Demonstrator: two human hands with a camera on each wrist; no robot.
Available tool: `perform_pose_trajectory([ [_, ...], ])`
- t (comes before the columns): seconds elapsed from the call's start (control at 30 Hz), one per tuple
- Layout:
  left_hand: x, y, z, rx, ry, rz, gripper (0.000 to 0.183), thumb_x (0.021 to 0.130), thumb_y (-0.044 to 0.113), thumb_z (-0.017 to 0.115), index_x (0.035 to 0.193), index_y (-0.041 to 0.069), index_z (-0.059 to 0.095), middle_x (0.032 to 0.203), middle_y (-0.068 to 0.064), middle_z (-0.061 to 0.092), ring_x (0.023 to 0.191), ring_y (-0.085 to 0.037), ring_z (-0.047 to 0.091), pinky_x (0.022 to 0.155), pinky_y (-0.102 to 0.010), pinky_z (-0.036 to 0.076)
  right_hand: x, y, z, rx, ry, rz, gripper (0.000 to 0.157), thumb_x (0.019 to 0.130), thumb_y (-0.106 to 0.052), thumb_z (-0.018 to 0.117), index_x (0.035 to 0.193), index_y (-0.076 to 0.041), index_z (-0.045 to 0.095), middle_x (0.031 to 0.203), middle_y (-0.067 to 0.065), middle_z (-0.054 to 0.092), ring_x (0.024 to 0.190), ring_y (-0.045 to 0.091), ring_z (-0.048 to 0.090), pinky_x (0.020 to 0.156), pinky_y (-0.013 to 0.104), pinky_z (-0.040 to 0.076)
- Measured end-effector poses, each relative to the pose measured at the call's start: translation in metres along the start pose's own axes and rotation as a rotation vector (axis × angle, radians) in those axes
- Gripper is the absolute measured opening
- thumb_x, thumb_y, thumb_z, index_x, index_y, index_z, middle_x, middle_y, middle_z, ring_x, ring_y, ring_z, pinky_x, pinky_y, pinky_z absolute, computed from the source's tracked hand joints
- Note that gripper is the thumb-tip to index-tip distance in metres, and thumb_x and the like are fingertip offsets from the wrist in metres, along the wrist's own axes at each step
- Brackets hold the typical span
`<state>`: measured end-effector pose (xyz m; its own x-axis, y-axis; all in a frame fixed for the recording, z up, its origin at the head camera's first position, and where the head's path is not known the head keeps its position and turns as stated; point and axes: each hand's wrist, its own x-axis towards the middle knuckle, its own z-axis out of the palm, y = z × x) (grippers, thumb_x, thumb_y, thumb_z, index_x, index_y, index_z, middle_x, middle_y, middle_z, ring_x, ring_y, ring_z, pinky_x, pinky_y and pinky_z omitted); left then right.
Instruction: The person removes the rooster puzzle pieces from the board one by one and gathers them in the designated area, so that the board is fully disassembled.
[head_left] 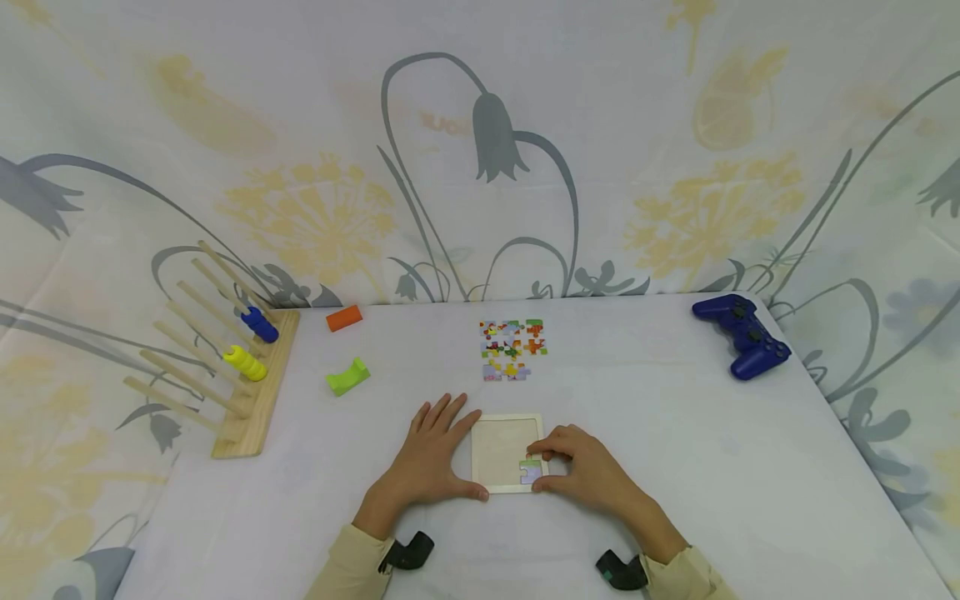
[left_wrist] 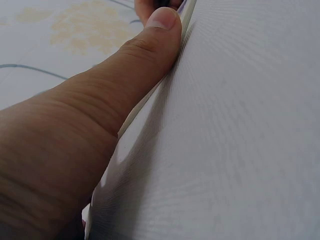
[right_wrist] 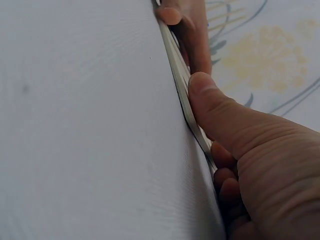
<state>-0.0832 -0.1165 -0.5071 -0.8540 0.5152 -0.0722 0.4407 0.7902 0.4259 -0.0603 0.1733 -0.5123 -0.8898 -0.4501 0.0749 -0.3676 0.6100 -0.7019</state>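
Observation:
A square wooden puzzle tray (head_left: 498, 442) with a raised rim lies on the table. One lavender and green puzzle piece (head_left: 530, 473) sits in its lower right corner. My right hand (head_left: 588, 471) has its fingers curled at that corner, pinching the piece between forefinger and thumb. In the right wrist view, the right thumb (right_wrist: 212, 97) overlaps the tray's edge. My left hand (head_left: 423, 458) is spread at the tray's left side, forefinger at the upper corner and thumb at the lower one. Beyond the tray lie several colourful puzzle pieces (head_left: 512, 348) in rows.
A wooden peg rack (head_left: 258, 417) with blue and yellow beads stands at the left. Near it lie an orange block (head_left: 344, 318) and a lime green curved block (head_left: 348, 377). At the far right is a dark blue game controller (head_left: 742, 336). Patterned cloth hangs behind the table.

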Motion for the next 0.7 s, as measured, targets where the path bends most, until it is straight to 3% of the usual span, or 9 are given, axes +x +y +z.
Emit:
perform_pose_trajectory([
  [0.5,-0.0008,0.0007,-0.0011,0.004,-0.002,-0.005,0.115,0.066,0.073,0.082,0.158,0.019,0.040,0.170,-0.009,0.024,0.159,-0.034,0.016,0.127,-0.060,0.014,0.0014,-0.0043,0.0010,-0.005,0.005,0.008,0.038,0.075,-0.037,0.089,0.108,-0.023,0.075,0.094,-0.016,0.060,0.087,-0.001,0.050,0.077,0.023,0.048],
  [0.7,-0.0007,0.0009,-0.0014,0.001,-0.001,-0.006,0.115,0.065,0.073,0.082,0.158,0.019,0.040,0.170,-0.008,0.025,0.159,-0.034,0.016,0.127,-0.059,0.014,0.0008,-0.0072,-0.0006,0.027,-0.029,0.072,0.039,0.076,-0.035,0.089,0.110,-0.027,0.071,0.103,-0.016,0.065,0.090,-0.001,0.053,0.082,0.023,0.050],
])
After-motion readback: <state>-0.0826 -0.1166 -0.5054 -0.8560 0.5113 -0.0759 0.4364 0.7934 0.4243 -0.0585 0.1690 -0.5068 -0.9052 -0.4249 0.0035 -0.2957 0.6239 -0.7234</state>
